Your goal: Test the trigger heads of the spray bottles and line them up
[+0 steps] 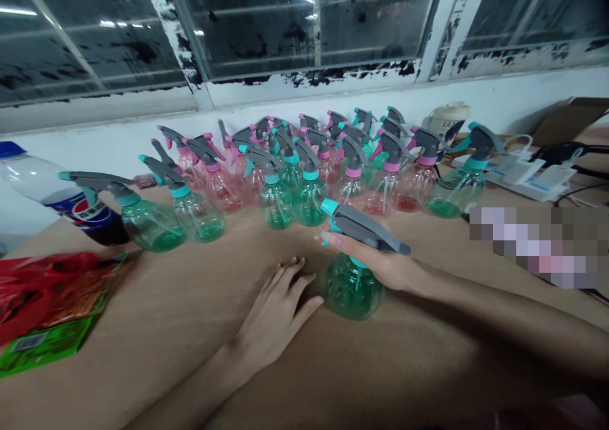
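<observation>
A green see-through spray bottle (pixel 353 293) with a grey and turquoise spray head stands on the wooden table in front of me. My right hand (pixel 380 262) is wrapped around its neck and trigger, with a finger along the side under the nozzle. Just left of the bottle, my left hand (pixel 278 306) lies on the table with its fingers stretched out, holding nothing. Behind both hands stand several more spray bottles in a cluster, some green like this green bottle (pixel 311 198), others pink like this pink bottle (pixel 226 189).
On the left, a cola bottle (pixel 90 211) leans behind red and green plastic packets (pixel 47 309). A white power strip (pixel 528 176) with plugs and cables sits at the right, near a cardboard box (pixel 568 119). A white wall and windows (pixel 304 24) bound the table's back.
</observation>
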`<state>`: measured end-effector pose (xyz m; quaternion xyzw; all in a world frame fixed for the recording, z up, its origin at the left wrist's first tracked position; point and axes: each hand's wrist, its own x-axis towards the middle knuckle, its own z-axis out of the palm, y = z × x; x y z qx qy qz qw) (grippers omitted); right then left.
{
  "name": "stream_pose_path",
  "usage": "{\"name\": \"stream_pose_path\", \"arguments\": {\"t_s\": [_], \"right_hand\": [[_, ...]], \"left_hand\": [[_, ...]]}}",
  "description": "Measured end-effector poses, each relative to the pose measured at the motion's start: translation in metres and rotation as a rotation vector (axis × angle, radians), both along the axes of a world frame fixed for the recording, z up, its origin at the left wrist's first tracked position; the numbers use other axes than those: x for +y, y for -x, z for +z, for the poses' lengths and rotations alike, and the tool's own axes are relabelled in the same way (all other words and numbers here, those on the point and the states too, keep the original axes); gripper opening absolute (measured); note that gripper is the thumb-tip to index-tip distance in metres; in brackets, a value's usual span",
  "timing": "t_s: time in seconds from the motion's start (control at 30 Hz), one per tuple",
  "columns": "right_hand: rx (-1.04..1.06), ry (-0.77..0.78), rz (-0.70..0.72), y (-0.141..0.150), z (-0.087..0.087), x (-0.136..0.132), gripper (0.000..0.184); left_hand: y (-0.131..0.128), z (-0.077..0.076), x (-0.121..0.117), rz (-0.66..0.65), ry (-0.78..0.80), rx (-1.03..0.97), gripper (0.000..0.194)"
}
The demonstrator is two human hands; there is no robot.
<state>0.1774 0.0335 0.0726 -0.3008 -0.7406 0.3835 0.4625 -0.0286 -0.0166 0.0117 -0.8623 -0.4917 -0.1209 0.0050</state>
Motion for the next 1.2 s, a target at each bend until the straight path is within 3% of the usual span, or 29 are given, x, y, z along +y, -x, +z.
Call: {"name": "stream_pose_path", "arguments": {"t_s": [0.33,0.83,1.2], "right_hand": [[0.075,0.010,0.005,-0.0002,-0.0046,-0.0016,0.022],[-0.032,-0.001,-0.008,-0.0035,-0.0042,-0.0006,0.024],[0.059,0.022,0.051,-0.0027,-0.0033,0.0004,0.027]], "left_hand": [[0.0002,-0.0020,0.0006,-0.010,-0.001,-0.005,0.048],[0.0000,-0.0068,0.0003,-0.030,-0.032,0.057,0.051],[-0.0019,-0.0064,-0.0020,-0.018,-0.019,0.053,0.056]]}}
